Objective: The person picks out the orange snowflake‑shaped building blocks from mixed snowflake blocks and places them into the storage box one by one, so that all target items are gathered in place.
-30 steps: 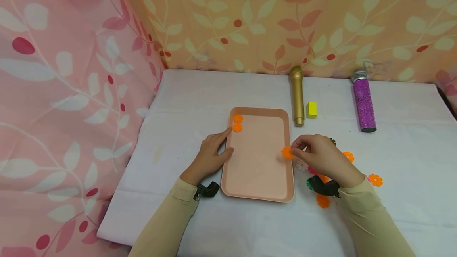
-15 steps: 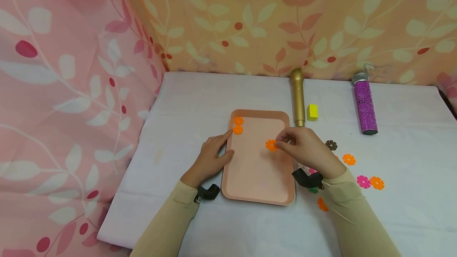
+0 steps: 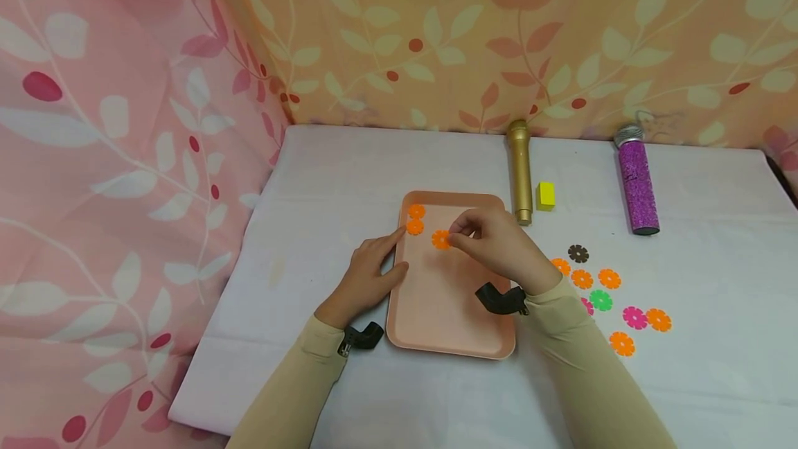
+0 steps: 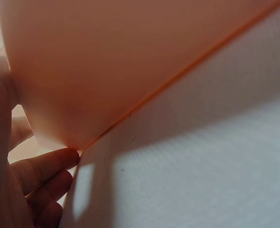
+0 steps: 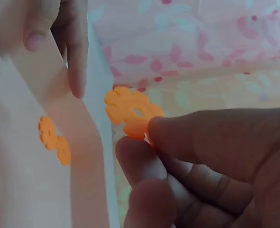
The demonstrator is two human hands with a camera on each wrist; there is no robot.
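My right hand (image 3: 492, 244) pinches an orange flower-shaped plastic disc (image 3: 441, 240) between thumb and fingertips, above the upper part of a pink rectangular tray (image 3: 451, 345). In the right wrist view that disc (image 5: 128, 108) is tilted, with notches round its edge and a hole in its middle. Two similar orange discs (image 3: 415, 219) lie one below the other in the tray's upper left corner. My left hand (image 3: 366, 272) rests at the tray's left rim, index finger and thumb extended. The left wrist view shows its fingers (image 4: 50, 168) touching the tray's outer wall (image 4: 121, 61).
Right of the tray lie loose discs: several orange, a brown one (image 3: 578, 253), a green one (image 3: 601, 300) and pink ones (image 3: 635, 317). Behind them are a gold microphone (image 3: 519, 172), a yellow block (image 3: 545, 196) and a purple glittery microphone (image 3: 637, 186). Patterned cloth borders the white table.
My right hand has carried the orange disc leftward from the tray's right rim to over its upper middle, uncovering the loose discs. My left hand has stayed at the rim.
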